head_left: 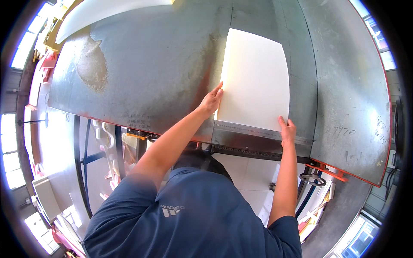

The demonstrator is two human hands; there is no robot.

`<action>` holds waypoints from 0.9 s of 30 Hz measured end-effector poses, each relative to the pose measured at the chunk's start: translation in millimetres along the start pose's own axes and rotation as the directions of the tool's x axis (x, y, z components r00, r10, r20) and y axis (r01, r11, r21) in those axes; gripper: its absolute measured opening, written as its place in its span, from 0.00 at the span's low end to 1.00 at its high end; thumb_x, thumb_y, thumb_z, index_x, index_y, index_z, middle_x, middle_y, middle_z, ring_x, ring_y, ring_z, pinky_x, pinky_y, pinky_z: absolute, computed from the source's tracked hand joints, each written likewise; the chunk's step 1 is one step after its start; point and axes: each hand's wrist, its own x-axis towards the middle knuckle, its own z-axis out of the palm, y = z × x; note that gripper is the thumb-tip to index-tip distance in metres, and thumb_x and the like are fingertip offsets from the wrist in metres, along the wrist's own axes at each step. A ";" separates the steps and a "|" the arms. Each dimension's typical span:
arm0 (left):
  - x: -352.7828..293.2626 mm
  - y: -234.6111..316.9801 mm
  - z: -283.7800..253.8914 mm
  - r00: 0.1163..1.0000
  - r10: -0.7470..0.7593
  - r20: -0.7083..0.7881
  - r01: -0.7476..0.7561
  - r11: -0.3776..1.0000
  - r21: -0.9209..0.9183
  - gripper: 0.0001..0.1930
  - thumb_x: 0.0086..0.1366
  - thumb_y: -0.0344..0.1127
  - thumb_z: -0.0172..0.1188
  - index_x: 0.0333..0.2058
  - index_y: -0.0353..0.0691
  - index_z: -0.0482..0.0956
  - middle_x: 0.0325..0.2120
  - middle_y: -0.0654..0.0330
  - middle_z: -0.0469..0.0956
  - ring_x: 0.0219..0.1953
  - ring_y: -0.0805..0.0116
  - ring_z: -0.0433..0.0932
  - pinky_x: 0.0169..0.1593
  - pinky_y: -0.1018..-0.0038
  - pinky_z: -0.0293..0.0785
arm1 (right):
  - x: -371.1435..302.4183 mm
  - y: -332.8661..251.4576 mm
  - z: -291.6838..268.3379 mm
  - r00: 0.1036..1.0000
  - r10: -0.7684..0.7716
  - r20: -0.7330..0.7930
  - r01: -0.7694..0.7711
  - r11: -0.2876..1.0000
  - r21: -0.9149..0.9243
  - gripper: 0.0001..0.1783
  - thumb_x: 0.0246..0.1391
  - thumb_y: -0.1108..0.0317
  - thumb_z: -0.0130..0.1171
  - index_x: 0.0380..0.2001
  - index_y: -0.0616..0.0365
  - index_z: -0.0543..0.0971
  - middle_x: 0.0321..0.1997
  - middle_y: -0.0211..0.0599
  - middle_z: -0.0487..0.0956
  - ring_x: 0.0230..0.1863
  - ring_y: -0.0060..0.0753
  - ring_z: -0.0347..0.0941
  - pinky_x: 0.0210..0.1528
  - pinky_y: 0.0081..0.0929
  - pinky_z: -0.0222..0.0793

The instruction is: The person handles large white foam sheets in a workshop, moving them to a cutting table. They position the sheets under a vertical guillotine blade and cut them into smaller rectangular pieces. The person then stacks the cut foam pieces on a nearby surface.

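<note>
A cream-white rectangular slab (pixel 256 81), which looks like foam, lies flat on the grey metal table (pixel 159 56). My left hand (pixel 211 101) holds its left edge, the fingertips pressed against the side. At the near right corner my right hand (pixel 287 130) grips the slab, fingers bent around the edge. Its near edge lies along a steel ruler (pixel 262 131) with fine markings, set across the table's front part. What the undersides of my fingers touch is hidden.
A larger white curved sheet (pixel 107 17) rests at the far left of the table. A brown stain (pixel 92 64) marks the metal nearby. Below the table's right front edge sits a black handwheel (pixel 312 179). Pinkish and yellow offcuts (pixel 316 215) stand under the table.
</note>
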 end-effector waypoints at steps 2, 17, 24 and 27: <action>-0.2 1.6 1.0 1.000 -0.011 0.008 0.011 0.999 -0.041 0.27 0.73 0.46 0.41 0.67 0.47 0.53 0.57 0.61 0.68 0.56 0.74 0.66 0.59 0.77 0.60 | -0.1 1.0 -1.1 1.000 -0.005 -0.007 0.005 1.000 -0.002 0.22 0.48 0.51 0.66 0.29 0.63 0.78 0.27 0.30 0.75 0.31 0.22 0.64 0.36 0.26 0.62; -9.9 16.7 7.5 0.997 -0.078 0.009 0.078 0.994 -0.071 0.29 0.72 0.49 0.44 0.68 0.54 0.50 0.56 0.69 0.68 0.55 0.73 0.66 0.55 0.66 0.66 | -6.3 -0.7 -2.7 1.000 -0.014 0.002 0.014 1.000 0.001 0.23 0.48 0.51 0.66 0.24 0.63 0.75 0.22 0.28 0.72 0.27 0.23 0.61 0.31 0.26 0.60; -9.7 15.7 4.2 0.998 -0.060 -0.028 0.059 0.997 -0.044 0.28 0.72 0.48 0.44 0.67 0.52 0.52 0.51 0.67 0.70 0.46 0.75 0.70 0.48 0.70 0.70 | -2.0 -1.9 -1.6 0.999 0.012 0.044 -0.010 0.999 -0.034 0.25 0.47 0.50 0.67 0.29 0.65 0.76 0.27 0.32 0.75 0.31 0.24 0.64 0.35 0.27 0.62; 5.3 -16.1 -11.1 0.998 -0.021 -0.059 0.018 0.999 -0.046 0.28 0.72 0.49 0.44 0.67 0.50 0.54 0.44 0.66 0.72 0.37 0.76 0.70 0.41 0.72 0.71 | 10.0 14.5 -0.5 1.000 0.009 0.028 -0.008 0.998 -0.069 0.33 0.47 0.50 0.66 0.44 0.71 0.73 0.43 0.42 0.77 0.45 0.29 0.70 0.50 0.30 0.64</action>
